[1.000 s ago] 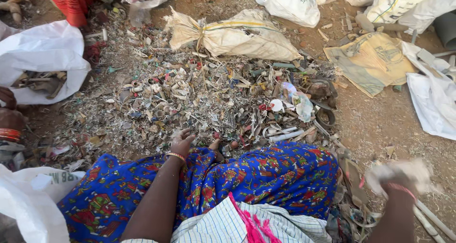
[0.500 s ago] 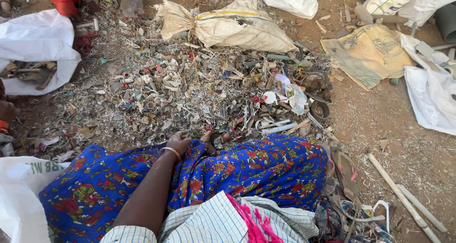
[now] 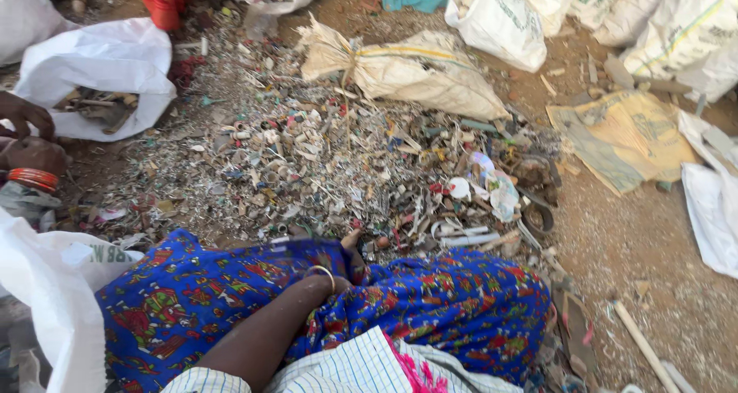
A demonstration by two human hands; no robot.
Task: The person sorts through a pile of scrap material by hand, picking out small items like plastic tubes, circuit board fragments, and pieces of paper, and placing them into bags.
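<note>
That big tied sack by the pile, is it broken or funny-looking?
The tied sack lies on its side at the far edge of the scrap pile, cinched with cord, its frayed end fanned out. I see no tear or spill from it. The left hand rests in the blue cloth, near the pile.

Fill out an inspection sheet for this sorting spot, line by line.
Surface: bare dirt ground, gritty, with small stones.
Job's things: scrap pile of small mixed plastic and paper bits, spread in front of the person's lap.
Clutter: tied sack lying behind the pile; flattened yellowish sack at right; stick on the ground.
Hands: left hand mostly hidden between folds of the blue patterned skirt, bangle on the wrist; right hand not in view.
Cables: nothing seen.
Surroundings: open white bag holding scraps at left; another person's hand beside it; white sacks at top right.
</note>
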